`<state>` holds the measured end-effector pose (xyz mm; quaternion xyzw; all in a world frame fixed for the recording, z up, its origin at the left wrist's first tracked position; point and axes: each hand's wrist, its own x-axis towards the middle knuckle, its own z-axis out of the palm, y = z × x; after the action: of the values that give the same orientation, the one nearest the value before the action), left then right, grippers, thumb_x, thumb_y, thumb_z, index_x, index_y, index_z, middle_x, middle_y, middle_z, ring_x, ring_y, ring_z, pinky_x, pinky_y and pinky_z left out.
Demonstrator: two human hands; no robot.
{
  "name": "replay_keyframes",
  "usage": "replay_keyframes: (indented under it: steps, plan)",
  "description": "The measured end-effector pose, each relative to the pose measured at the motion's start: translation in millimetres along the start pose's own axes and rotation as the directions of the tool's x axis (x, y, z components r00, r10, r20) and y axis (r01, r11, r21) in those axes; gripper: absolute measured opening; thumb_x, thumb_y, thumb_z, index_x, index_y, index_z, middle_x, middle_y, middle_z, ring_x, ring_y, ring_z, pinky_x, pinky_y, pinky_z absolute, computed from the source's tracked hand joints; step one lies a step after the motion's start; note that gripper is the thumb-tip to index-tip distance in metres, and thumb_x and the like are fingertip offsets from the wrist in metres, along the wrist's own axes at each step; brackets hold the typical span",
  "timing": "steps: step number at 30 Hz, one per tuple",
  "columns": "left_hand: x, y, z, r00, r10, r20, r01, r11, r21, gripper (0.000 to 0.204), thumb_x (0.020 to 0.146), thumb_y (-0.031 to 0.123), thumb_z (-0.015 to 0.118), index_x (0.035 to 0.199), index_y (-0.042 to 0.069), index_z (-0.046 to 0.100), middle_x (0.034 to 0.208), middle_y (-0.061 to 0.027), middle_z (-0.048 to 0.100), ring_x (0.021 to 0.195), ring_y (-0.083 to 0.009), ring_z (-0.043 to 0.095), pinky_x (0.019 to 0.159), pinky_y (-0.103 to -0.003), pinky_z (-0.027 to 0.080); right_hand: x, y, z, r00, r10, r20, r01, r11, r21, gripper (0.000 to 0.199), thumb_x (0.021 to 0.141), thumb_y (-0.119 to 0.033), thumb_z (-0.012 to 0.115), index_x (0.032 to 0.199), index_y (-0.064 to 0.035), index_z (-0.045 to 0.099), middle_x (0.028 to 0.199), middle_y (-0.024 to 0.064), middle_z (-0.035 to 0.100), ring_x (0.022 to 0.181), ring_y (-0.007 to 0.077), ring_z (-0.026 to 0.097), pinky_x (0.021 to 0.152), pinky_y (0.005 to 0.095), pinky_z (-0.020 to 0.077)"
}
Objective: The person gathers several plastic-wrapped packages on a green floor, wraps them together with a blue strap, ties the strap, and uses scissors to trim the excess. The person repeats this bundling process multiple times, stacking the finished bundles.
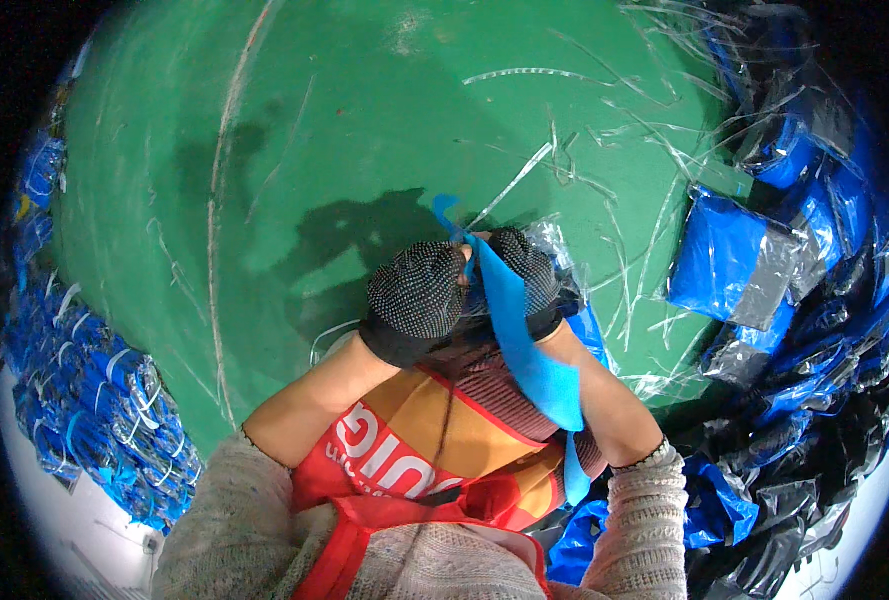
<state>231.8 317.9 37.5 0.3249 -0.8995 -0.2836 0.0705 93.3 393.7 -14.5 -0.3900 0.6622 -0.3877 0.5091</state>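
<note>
Both my hands wear black dotted work gloves and meet in front of my chest. My left hand (pixel 416 300) and my right hand (pixel 527 272) are closed together on a long blue strap (pixel 524 340) that runs from between the fingers down over my right forearm. A clear plastic bag (pixel 552 240) with blue cloth inside sits just behind my right hand. Which fingers pinch the strap is hidden by the gloves.
Green floor (pixel 364 130) lies ahead, littered with clear plastic strips (pixel 604 180). A heap of bagged blue and grey items (pixel 754 260) fills the right side. Bundles of blue items (pixel 94 400) with white ties line the left. I wear an orange-red apron (pixel 434 450).
</note>
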Motion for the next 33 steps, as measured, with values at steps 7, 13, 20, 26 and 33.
replay_keyframes:
  steps: [7,13,20,26,33]
  plan:
    - [2,5,5,0.997,-0.010,0.080,-0.005,0.981,0.196,0.020,0.081,0.024,0.051,0.092,0.008,0.056,0.079,-0.0119,0.057,0.072,-0.0287,0.057,0.057,-0.041,0.048,-4,-8,-8,0.991,-0.073,0.113,0.128,0.768,-0.627,0.043,0.078,-0.032,0.054,0.112,-0.0065,0.052,0.103,0.0212,0.057,0.076,0.0368,0.061,0.063,0.0454,0.0504]
    - [1,6,5,0.947,-0.200,0.250,0.224,0.972,-0.072,0.027,0.075,0.031,0.058,0.085,0.006,0.057,0.075,-0.0179,0.058,0.072,-0.0362,0.058,0.062,-0.048,0.046,-10,-21,-9,0.988,-0.046,0.146,0.135,0.706,-0.695,0.032,0.082,-0.031,0.051,0.101,-0.0065,0.056,0.102,0.0227,0.057,0.073,0.0362,0.061,0.060,0.0465,0.0496]
    - [14,-5,11,0.897,-0.355,0.263,0.425,0.856,-0.294,0.019,0.074,0.024,0.057,0.076,0.005,0.057,0.079,-0.0235,0.058,0.075,-0.0412,0.057,0.065,-0.049,0.044,-7,-16,-8,0.972,0.070,0.226,0.131,0.635,-0.762,0.032,0.084,-0.030,0.047,0.103,-0.0054,0.055,0.099,0.0199,0.056,0.081,0.0359,0.059,0.064,0.0480,0.0474]
    - [21,-9,11,0.897,-0.278,0.343,0.359,0.912,-0.200,0.022,0.079,0.027,0.052,0.082,0.006,0.058,0.083,-0.0216,0.059,0.076,-0.0379,0.058,0.064,-0.046,0.045,-3,50,9,0.983,0.068,0.172,0.041,0.827,-0.560,0.029,0.091,-0.029,0.041,0.107,-0.0098,0.057,0.090,0.0114,0.058,0.074,0.0262,0.061,0.059,0.0358,0.0470]
    - [13,-9,25,0.939,-0.309,0.153,0.344,0.818,-0.461,0.018,0.076,0.006,0.057,0.094,0.005,0.059,0.089,-0.0158,0.063,0.083,-0.0342,0.060,0.071,-0.040,0.048,9,56,16,0.931,0.357,0.072,-0.319,0.706,0.632,0.011,0.087,-0.014,0.046,0.090,-0.0088,0.056,0.084,0.0039,0.050,0.071,0.0153,0.049,0.063,0.0285,0.0408]
